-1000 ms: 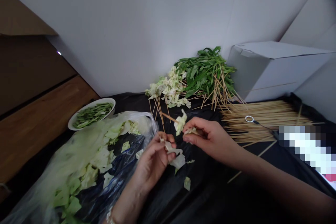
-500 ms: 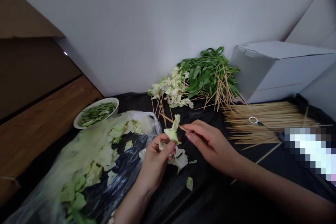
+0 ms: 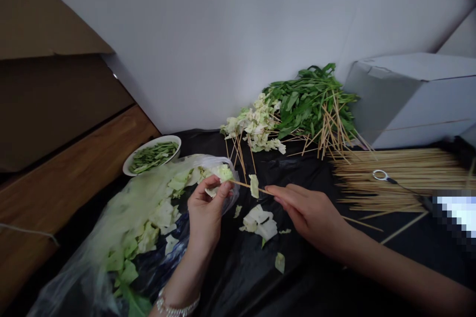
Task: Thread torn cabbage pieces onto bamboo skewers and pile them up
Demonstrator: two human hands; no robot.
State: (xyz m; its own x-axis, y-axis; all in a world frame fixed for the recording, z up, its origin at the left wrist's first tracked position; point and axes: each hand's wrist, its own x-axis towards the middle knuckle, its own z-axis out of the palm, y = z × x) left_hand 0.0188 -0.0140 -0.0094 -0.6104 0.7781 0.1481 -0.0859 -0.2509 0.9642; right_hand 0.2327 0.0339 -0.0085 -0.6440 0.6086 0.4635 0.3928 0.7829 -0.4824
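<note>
My right hand [image 3: 307, 210] pinches one end of a thin wooden skewer [image 3: 242, 184], which points left toward my other hand. A pale cabbage piece [image 3: 254, 186] is threaded midway along it. With thumb and fingers, my left hand [image 3: 210, 205] grips more cabbage leaf [image 3: 224, 173] at the skewer's far end; whether the tip goes through that leaf I cannot tell. Under my hands a few loose cabbage pieces [image 3: 260, 223] lie on the black plastic sheet [image 3: 245, 277]. To the left, a clear plastic bag [image 3: 92, 252] lies open with cabbage leaves [image 3: 161, 215] in it.
Skewered cabbage [image 3: 256, 121] and a heap of leafy greens on skewers [image 3: 305, 99] lie at the back. Loose skewers [image 3: 401, 173] are piled at right near a phone with a ring strap [image 3: 380, 175]. A bowl of cut green vegetables [image 3: 154, 156] and a white box [image 3: 416, 99] flank these.
A cabbage piece now sits midway along the skewer, away from my fingers. My left hand has shifted left and holds leaf at the far end. The view has turned slightly left.
</note>
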